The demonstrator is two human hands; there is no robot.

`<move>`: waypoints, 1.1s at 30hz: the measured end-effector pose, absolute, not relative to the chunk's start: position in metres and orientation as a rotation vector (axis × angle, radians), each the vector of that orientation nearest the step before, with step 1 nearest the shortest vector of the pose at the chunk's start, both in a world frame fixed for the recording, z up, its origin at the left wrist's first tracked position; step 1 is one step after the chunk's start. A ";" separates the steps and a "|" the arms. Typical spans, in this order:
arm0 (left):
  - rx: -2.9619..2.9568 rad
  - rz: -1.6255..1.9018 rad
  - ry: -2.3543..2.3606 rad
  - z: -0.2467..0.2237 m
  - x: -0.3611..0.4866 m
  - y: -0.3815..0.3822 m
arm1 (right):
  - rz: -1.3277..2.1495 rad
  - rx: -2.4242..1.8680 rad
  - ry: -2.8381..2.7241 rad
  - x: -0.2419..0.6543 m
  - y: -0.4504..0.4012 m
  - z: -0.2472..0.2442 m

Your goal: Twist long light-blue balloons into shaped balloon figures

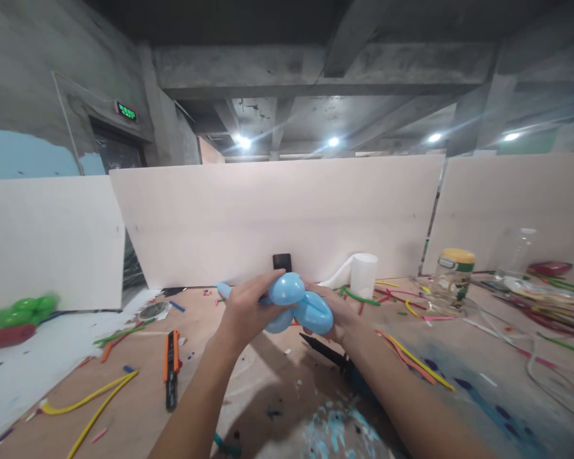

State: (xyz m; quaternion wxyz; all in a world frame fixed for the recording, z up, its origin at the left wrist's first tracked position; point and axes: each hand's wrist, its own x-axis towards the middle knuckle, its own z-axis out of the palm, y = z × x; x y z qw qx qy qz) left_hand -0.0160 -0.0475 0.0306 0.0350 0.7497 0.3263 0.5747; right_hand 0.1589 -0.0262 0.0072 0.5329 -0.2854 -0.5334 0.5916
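Bare concrete ceiling with spot lights overhead; pale partition boards (pixel 277 217) stand along the far edge of a brown table (pixel 138 395) smeared with blue paint near the lower right.

Light blue balloon (pixel 299 305): long type, twisted into several rounded bubbles, held up above the middle of the table, in front of the partition. One bubble sits on top, two more below and to the right; a thin tail end sticks out to the left past the fingers.

Left hand (pixel 246 312): closed around the left part of the balloon, fingers wrapped over the twist. Right hand (pixel 337 315): cupped under and behind the right-hand bubble, clamped on it. Both hands together on the same balloon, touching or nearly so.

Below the hands, on the table: a black marker-like tool (pixel 323 350). Left of the forearm: an orange-and-black utility knife (pixel 171 366), and a limp yellow balloon (pixel 88 405) nearer the left edge. Behind the hands: a small black object (pixel 282 262) upright against the partition, a white paper roll (pixel 363 275) just right of it. Further right: a glass jar with a yellow lid (pixel 453 274), a clear plastic bottle (pixel 516 255), and many uninflated balloons of mixed colours scattered about. Far left, off the table: a green twisted balloon (pixel 23 308).
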 end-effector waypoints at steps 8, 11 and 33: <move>2.046 1.762 1.069 0.027 -0.008 -0.046 | 1.432 -0.537 -1.217 0.161 -0.033 0.018; 1.840 1.696 0.953 0.029 -0.003 -0.045 | 1.366 -0.527 -1.268 0.163 -0.033 0.020; 1.634 1.785 0.951 0.015 0.024 -0.043 | 0.589 -0.757 -1.349 0.152 -0.030 0.008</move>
